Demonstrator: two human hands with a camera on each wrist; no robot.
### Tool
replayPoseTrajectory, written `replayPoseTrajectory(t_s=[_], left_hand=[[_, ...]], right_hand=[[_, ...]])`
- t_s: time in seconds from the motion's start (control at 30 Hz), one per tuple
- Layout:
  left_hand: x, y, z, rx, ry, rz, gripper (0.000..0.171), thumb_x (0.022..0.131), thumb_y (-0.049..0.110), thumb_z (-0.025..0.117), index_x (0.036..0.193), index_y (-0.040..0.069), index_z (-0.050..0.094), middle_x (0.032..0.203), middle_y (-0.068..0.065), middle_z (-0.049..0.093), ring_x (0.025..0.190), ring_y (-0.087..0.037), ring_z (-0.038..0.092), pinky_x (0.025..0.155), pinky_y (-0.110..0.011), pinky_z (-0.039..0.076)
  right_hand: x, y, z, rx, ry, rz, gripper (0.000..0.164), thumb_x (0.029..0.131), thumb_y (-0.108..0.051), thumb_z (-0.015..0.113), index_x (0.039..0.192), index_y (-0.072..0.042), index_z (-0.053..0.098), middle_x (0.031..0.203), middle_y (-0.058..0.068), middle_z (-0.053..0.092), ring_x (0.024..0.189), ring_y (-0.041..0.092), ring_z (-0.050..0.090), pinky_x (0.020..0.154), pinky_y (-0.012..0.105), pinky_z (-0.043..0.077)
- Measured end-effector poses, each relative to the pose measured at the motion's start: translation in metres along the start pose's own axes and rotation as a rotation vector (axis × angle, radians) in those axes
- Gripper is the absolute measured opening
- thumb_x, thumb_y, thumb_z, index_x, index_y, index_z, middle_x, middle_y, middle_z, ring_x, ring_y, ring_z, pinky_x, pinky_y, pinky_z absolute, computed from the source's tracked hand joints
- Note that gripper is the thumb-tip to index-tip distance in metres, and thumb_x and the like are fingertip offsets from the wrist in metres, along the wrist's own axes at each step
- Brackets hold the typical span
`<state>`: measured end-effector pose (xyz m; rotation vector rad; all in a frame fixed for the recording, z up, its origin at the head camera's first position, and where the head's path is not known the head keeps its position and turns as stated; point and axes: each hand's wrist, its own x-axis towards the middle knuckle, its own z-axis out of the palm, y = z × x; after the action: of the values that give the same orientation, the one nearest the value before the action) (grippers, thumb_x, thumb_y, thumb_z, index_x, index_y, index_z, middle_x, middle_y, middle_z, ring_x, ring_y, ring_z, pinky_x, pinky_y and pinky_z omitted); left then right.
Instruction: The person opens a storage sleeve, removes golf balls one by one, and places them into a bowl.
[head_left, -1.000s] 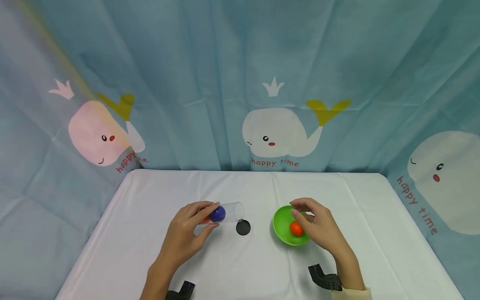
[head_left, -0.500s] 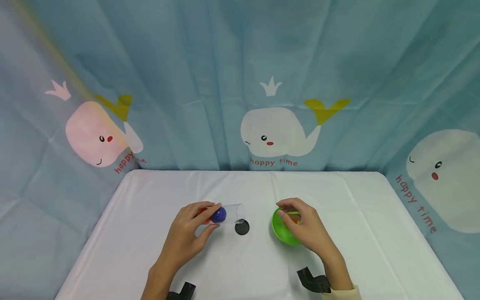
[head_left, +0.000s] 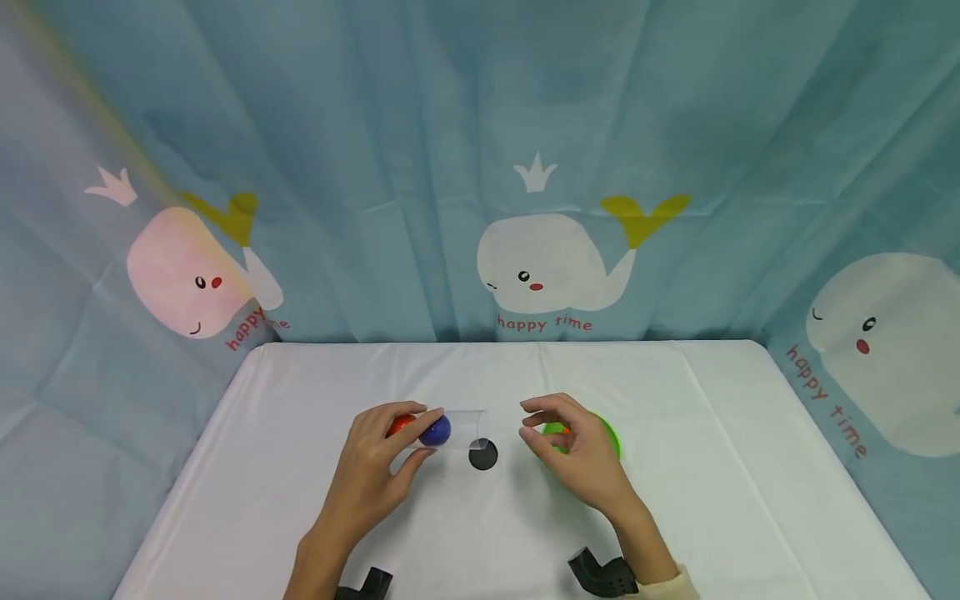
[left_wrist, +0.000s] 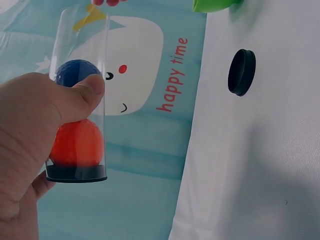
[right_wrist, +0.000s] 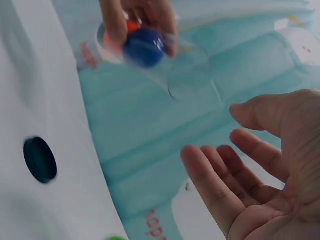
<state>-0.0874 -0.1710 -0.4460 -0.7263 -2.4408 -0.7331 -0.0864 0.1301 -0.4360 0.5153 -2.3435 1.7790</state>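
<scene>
My left hand (head_left: pixel 372 467) grips a clear plastic tube (head_left: pixel 462 427) lying roughly level, its uncapped end facing right. Inside it are a blue ball (head_left: pixel 435 430) and, deeper towards the black base, an orange-red ball (left_wrist: pixel 79 145). Thumb and fingers wrap the tube near the blue ball. To the right, my right hand (head_left: pixel 581 462) hovers with relaxed, parted fingers and nothing between them, its fingertips a short way from the tube's mouth. It covers much of a green bowl (head_left: pixel 613 435); a bit of orange shows in the bowl past the fingers.
A round black cap (head_left: pixel 483 455) lies on the white tablecloth (head_left: pixel 525 533) just below the tube's mouth. Behind the table hangs a blue curtain (head_left: pixel 420 275) printed with whales. A black wrist mount (head_left: pixel 600 575) sits on the right forearm.
My right hand has moved left from over the green bowl's right side to its left edge, closer to the tube. The left hand and tube have stayed nearly still.
</scene>
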Motion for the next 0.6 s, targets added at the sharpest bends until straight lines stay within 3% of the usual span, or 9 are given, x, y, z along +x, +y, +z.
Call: replayPoseTrajectory(t_s=[0.3,0.6], left_hand=[[0.000,0.005,-0.001,0.031,-0.007,0.004,0.068,0.075,0.009,0.096,0.135,0.031,0.073,0.128,-0.002,0.069,0.122,-0.025,0.062,0.106,-0.053,0.048],[0.001,0.009,-0.003,0.045,-0.020,0.024,0.069,0.076,0.010,0.095,0.137,0.033,0.072,0.130,-0.001,0.067,0.122,-0.025,0.062,0.106,-0.051,0.048]], right_hand=[[-0.003,-0.004,0.028,0.077,-0.039,0.013,0.038,0.097,-0.016,0.079,0.133,-0.019,0.069,0.133,0.006,0.067,0.116,0.013,0.070,0.092,0.029,0.064],[-0.002,-0.007,0.036,0.151,-0.057,0.051,0.035,0.096,-0.014,0.079,0.130,-0.018,0.070,0.130,0.008,0.066,0.117,0.013,0.070,0.092,0.029,0.064]])
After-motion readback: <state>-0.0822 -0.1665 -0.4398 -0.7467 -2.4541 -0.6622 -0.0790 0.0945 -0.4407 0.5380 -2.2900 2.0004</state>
